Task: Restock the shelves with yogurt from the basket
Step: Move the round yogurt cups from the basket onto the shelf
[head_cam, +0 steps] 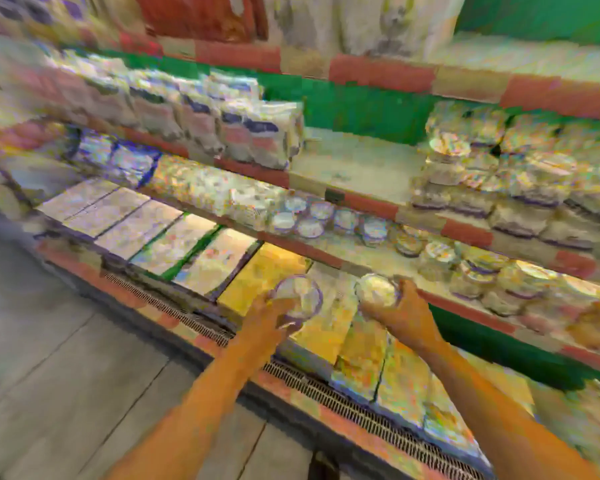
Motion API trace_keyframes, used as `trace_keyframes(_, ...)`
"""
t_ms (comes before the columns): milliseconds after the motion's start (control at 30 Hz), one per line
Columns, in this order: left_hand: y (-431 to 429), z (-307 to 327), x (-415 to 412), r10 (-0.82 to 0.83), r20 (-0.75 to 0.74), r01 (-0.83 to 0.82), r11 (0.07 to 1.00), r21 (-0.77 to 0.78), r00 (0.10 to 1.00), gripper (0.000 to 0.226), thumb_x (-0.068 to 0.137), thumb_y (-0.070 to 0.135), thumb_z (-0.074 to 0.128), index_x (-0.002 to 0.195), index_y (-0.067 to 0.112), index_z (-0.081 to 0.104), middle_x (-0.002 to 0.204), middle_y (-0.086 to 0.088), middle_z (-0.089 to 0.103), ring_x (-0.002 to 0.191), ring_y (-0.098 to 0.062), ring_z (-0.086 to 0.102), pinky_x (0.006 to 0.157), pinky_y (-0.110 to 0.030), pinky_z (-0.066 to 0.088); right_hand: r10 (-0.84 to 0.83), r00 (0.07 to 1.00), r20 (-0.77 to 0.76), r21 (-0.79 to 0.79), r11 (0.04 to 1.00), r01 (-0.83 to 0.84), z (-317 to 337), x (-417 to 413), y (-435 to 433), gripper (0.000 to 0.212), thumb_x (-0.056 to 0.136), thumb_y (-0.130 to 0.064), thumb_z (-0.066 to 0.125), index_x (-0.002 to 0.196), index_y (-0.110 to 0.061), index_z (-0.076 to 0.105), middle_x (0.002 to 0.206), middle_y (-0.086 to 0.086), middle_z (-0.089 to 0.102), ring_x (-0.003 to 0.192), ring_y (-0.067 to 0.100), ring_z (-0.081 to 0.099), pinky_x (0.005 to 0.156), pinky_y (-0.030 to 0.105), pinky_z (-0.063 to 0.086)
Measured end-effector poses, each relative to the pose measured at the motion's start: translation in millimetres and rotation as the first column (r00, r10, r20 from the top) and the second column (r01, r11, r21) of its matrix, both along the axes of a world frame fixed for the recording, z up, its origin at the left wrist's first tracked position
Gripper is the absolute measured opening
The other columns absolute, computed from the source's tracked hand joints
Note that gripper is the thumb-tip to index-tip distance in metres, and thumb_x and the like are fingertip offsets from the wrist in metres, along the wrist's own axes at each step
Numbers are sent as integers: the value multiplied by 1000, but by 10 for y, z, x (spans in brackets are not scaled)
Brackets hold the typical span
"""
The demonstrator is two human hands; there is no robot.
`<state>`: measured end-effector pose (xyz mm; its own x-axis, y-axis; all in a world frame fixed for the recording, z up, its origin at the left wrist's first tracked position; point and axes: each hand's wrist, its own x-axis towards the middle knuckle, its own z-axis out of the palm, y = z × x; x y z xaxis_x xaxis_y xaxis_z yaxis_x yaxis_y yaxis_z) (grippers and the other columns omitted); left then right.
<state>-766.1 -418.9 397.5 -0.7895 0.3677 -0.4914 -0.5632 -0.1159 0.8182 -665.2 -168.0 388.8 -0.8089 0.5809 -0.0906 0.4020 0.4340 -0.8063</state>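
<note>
The feed is badly smeared, so I report only what I can make out. Just below the centre of the frame, the left hand (pixel 271 318) has its fingers wrapped around a round yogurt tub (pixel 300 296), pale lid facing up. To its right, the right hand (pixel 400 315) grips a second tub (pixel 376 289) with its fingers curled around the far side. The two tubs are near each other but apart. Both are held over the front of the lowest shelf (pixel 329 271), above flat yellow packs (pixel 264 271). On the middle shelf (pixel 371 206) a row of similar tubs (pixel 312 216) runs toward the right edge. Bagged goods (pixel 222 129) fill the upper left. Grey floor (pixel 49 341) fills the lower left, edged by a vent grille (pixel 326 386).
</note>
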Motion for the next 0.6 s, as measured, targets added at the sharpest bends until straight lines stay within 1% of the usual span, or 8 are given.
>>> trace_keyframes(100,119,-122,-331,-3,51,4,1000,-4,999,44,79,14,81,116,15,56,98,-10,66,79,-27,67,68,-38,58,-3,997,79,-9,1000,4,-163,-656,205,84,58,-64,83,125,-30,46,118,-1,63,108,25,63,86,38,52)
trace_keyframes(200,211,-225,-595,-28,73,32,998,-53,997,57,74,28,83,122,19,53,99,-10,62,88,-29,63,66,-37,56,6,997,80,-61,998,-1,-406,-1226,415,82,51,-78,76,117,-36,51,115,-5,67,100,22,68,82,44,57)
trace_keyframes(233,240,-247,-663,-29,68,34,997,-66,997,52,77,28,81,120,20,53,99,-9,60,90,-28,61,66,-36,54,1,997,73,-72,997,5,-508,-1401,474,85,50,-80,77,117,-36,52,112,-4,68,96,21,69,78,45,59)
trace_keyframes(300,286,-294,-775,-10,67,16,996,-91,998,44,79,29,80,115,22,54,98,-6,61,92,-25,58,67,-34,50,-3,998,67,-74,997,8,-656,-1711,565,82,52,-74,81,118,-33,54,100,-2,69,85,18,69,68,43,60)
trace_keyframes(333,303,-328,-834,0,69,7,995,-95,998,52,72,33,82,115,22,55,98,-4,62,92,-24,57,66,-33,49,11,998,70,-59,998,-6,-748,-1856,621,77,55,-68,82,116,-31,54,96,-3,69,82,16,67,67,39,59)
trace_keyframes(433,345,-380,-984,17,54,-10,992,-129,998,75,57,43,82,124,22,57,104,-9,64,91,-23,58,59,-30,47,-12,999,47,-65,998,15,-834,-2200,637,81,52,-78,76,113,-28,56,99,-5,69,89,16,68,75,37,57)
trace_keyframes(533,366,-465,-1125,30,44,-23,989,-148,999,66,65,41,82,125,26,59,107,-6,65,87,-16,61,59,-27,45,-28,1000,3,17,999,27,-893,-2388,576,86,53,-82,62,110,-18,61,100,-3,65,91,17,61,74,28,44)
trace_keyframes(600,383,-492,-1196,48,56,-42,992,-115,997,68,63,37,83,124,21,58,105,-5,64,81,-13,60,56,-24,46,-44,999,11,57,997,43,-982,-2467,538,90,56,-78,65,119,-13,59,110,2,62,101,20,59,81,26,42)
